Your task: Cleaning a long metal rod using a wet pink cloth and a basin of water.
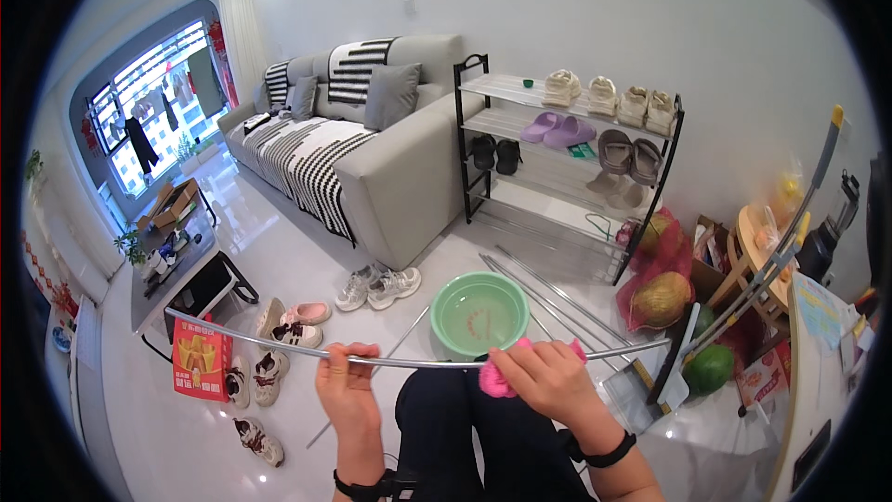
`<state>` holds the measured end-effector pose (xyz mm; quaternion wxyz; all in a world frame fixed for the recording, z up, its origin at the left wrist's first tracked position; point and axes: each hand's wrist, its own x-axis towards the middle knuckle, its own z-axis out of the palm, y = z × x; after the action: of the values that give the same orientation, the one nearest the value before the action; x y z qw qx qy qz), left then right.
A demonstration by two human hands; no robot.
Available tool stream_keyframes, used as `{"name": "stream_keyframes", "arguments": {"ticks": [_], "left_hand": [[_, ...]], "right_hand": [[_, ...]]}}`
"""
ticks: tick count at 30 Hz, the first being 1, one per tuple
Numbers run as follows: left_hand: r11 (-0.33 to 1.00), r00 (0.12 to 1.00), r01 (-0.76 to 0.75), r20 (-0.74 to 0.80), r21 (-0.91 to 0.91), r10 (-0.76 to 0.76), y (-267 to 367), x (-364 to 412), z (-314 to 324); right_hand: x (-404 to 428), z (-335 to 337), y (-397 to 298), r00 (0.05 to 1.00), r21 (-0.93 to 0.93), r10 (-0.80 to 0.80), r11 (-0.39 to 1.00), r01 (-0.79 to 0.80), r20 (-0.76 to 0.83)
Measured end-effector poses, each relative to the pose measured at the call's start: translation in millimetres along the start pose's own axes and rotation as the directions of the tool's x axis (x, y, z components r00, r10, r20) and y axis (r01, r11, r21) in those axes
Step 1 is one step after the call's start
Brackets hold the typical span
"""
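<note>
A long metal tube (pixel 432 363) lies crosswise above my knees. My left hand (pixel 350 387) grips it left of the middle, fingers closed round it. My right hand (pixel 540 376) holds a bright pink cloth (pixel 496 378) wrapped against the same tube. Just beyond the tube, on the floor, stands a green plastic basin (pixel 479 314) with water in it. More thin metal tubes (pixel 564 310) lie on the floor behind and to the right of the basin, and another passes under the held tube at the left.
A shoe rack (pixel 571 153) with shoes and slippers stands by a grey sofa (pixel 411 181). Loose shoes (pixel 380 287) and a red box (pixel 201 360) are on the floor at left. At right are a dustpan (pixel 635 390), melons in red net (pixel 658 300) and a round wooden stool (pixel 763 251).
</note>
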<state>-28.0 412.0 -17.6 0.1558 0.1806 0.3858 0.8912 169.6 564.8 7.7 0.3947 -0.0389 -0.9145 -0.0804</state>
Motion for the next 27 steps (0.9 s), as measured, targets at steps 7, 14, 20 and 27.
{"name": "stream_keyframes", "arguments": {"ticks": [7,14,20,27], "left_hand": [[0.998,0.997,0.062,-0.044,-0.023,-0.063,-24,-29,15],[0.985,0.985,-0.151,-0.075,0.082,0.158,4,7,-28],[0.998,0.997,0.047,0.066,0.038,-0.049,-20,-22,23],[0.965,0.965,-0.238,-0.085,0.107,0.247,10,8,-20]], "right_hand": [[4,14,-27,0.999,-0.097,-0.009,0.995,0.012,0.031],[0,7,-4,0.998,-0.014,-0.042,0.999,0.043,0.040],[18,17,-10,1.000,-0.074,-0.012,0.997,0.012,-0.009],[1,10,4,0.998,0.040,-0.057,0.998,0.056,0.031]]}}
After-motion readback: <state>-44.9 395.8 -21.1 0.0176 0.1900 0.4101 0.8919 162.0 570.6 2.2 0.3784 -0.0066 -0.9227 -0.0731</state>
